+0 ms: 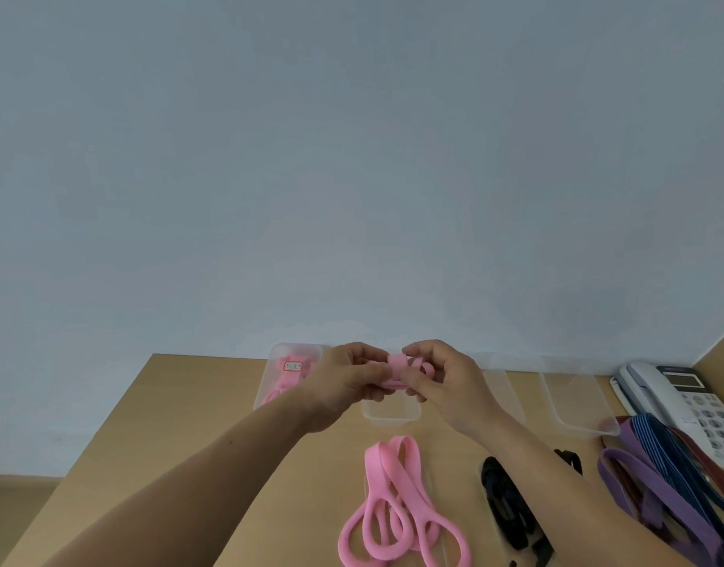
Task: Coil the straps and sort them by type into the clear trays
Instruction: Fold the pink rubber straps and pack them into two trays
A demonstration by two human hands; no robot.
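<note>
My left hand (344,382) and right hand (446,382) are raised together above the far part of the surface (188,423). The fingers of both are curled and pinching one pink strap (397,370), which is partly wound into a small coil between them. It is held in the air over the second tray and touches no tray.

Clear trays, counted left to right along the far edge: four.
- The first tray (276,354) holds pink straps with a small label on top. How many straps, I cannot tell.
- The second tray (393,419) sits directly below my hands. Only its near end shows.
- The third tray (505,390) is largely hidden behind my right wrist.
- The fourth tray (573,403) stands further right, apart from the third.

Loose straps on the surface:
- A pink pile (393,501) of tangled loops lies near me, in front of the second tray. There is more than one strap, but the exact number is unclear.
- Black straps (501,497) lie just right of the pink pile, partly under my right forearm. A separate small black piece (568,458) shows beyond the arm.
- At the right edge is a mixed heap: a purple strap (634,464), a blue striped strap (654,439) and a dark red strap (720,484). They overlap one another.

One telephone (687,403) stands in the far right corner, touching the heap.
</note>
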